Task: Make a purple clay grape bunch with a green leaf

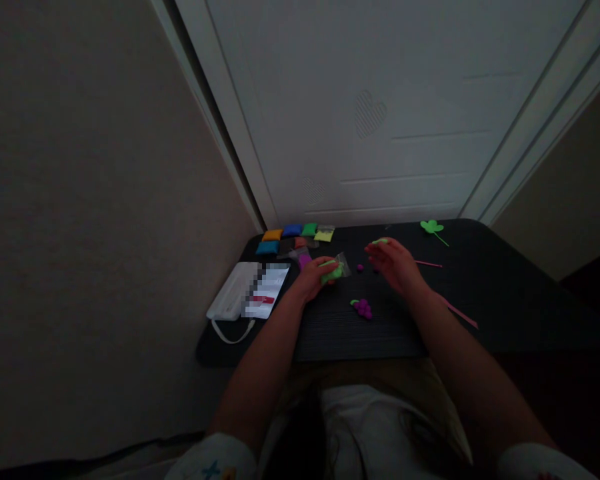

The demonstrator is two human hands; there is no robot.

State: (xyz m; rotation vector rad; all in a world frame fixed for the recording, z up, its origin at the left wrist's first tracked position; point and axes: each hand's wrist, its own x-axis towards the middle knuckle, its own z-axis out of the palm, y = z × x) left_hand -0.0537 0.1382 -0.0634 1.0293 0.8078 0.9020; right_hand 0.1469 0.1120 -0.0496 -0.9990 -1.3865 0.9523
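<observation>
My left hand (312, 279) is closed round a clear bag of light green modelling clay (333, 272), its plastic end sticking out past the fingers. To the right, my right hand (396, 265) is raised over the table with bent fingers. A small piece of light green clay (380, 241) shows at its fingertips. Between the hands and nearer to me lies a purple clay bunch of grapes (364, 309) with a green leaf. A small purple clay ball (360, 267) rests between my hands. Another dark little ball by my right hand is partly hidden.
Several coloured clay packets, among them an orange one (273, 235) and a blue one (267, 248), lie at the back left. A lit phone (270, 293) leans by a white case (235, 291). A green clover shape (432, 227) and pink tools (463, 315) are on the right.
</observation>
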